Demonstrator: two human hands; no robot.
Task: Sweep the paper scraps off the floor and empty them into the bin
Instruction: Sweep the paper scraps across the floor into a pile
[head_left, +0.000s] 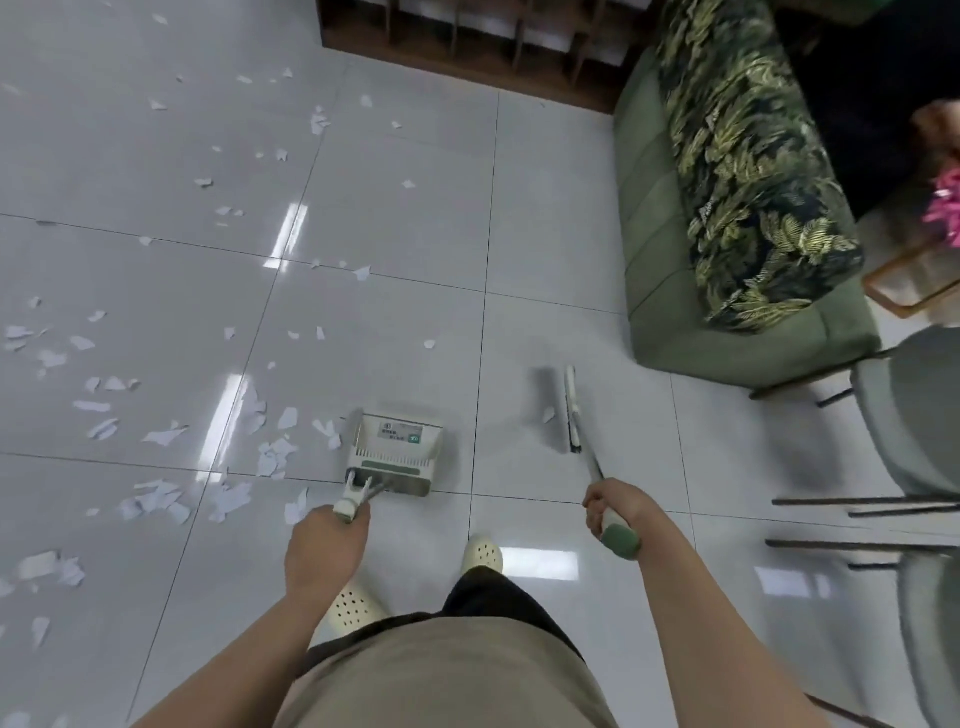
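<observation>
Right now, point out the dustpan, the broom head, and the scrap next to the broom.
dustpan (396, 451): head view, on the white ribbed middle of its body.
broom head (571, 410): head view, on the middle of the narrow white and dark head.
scrap (548, 414): head view, on the small white piece's centre.

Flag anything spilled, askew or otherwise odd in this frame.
Torn paper scraps litter the tiled floor, mostly left of the dustpan. One scrap lies beside the broom head. Nothing looks damaged.
</observation>
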